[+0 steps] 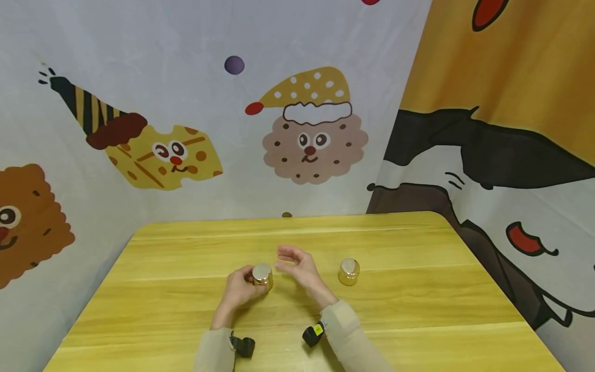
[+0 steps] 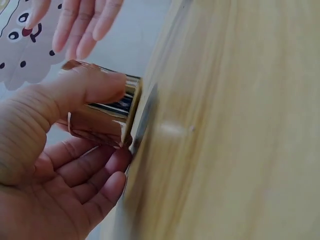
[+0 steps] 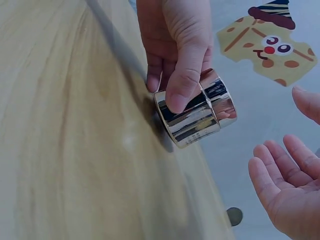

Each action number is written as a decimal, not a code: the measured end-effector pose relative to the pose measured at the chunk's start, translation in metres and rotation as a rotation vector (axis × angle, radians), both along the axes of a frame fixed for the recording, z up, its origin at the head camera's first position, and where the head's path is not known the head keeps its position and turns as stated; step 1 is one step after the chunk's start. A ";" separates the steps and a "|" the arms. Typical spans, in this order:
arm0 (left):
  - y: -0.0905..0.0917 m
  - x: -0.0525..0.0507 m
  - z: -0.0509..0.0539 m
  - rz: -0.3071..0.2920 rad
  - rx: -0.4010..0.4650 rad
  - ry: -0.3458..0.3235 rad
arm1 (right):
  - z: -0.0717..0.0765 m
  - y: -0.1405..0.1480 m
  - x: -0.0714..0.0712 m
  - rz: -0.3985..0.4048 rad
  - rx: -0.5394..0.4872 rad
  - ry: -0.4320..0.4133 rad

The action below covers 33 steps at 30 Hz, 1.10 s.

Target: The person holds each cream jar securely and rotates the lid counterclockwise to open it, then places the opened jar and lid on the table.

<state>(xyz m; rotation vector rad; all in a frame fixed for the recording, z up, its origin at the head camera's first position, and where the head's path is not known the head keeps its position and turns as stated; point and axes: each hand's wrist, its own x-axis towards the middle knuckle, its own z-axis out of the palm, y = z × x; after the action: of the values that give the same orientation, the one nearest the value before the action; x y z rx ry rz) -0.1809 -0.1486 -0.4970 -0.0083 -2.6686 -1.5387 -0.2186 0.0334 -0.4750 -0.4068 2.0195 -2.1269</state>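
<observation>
My left hand grips a shiny gold jar from its left side, thumb and fingers around it. The left wrist view has the thumb across the jar, its base close to the tabletop; whether they touch I cannot tell. Just right of the jar is my right hand, fingers extended and holding nothing. In the right wrist view this palm faces the jar across a gap. A second gold jar stands upright to the right of my right hand.
The light wooden table has rounded far corners. Behind it hangs a pale cloth with cartoon figures, next to a yellow, black and white printed part on the right. Each wrist carries a small black camera, left and right.
</observation>
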 end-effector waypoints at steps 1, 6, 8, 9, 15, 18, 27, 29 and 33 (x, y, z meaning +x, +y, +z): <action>0.001 0.000 0.000 -0.001 0.003 0.000 | 0.000 0.001 0.000 -0.004 0.001 0.006; 0.005 -0.001 0.004 -0.017 0.013 0.022 | 0.008 0.005 0.002 -0.004 0.006 0.035; 0.007 -0.001 0.006 -0.027 0.026 0.030 | 0.012 0.007 0.003 -0.005 0.009 0.049; 0.008 -0.001 0.008 -0.031 0.036 0.032 | 0.014 0.008 0.003 -0.006 0.007 0.058; 0.018 0.000 0.020 -0.056 0.147 0.062 | 0.028 0.016 0.007 -0.004 -0.026 0.088; 0.025 0.003 0.031 -0.065 0.177 0.084 | 0.036 0.020 0.009 0.002 -0.050 0.113; 0.051 0.018 0.083 -0.130 0.238 0.177 | 0.060 0.039 0.016 -0.010 -0.099 0.177; 0.056 0.016 0.082 -0.135 0.241 0.191 | 0.064 0.043 0.017 -0.013 -0.095 0.195; 0.063 0.009 0.074 -0.150 0.267 0.220 | 0.072 0.052 0.022 -0.010 -0.077 0.238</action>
<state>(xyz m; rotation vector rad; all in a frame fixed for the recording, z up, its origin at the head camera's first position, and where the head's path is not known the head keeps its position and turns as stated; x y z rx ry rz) -0.1721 -0.0852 -0.4229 -0.3506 -2.3237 -1.8084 -0.1970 0.0850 -0.4032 -0.6931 2.0667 -2.2621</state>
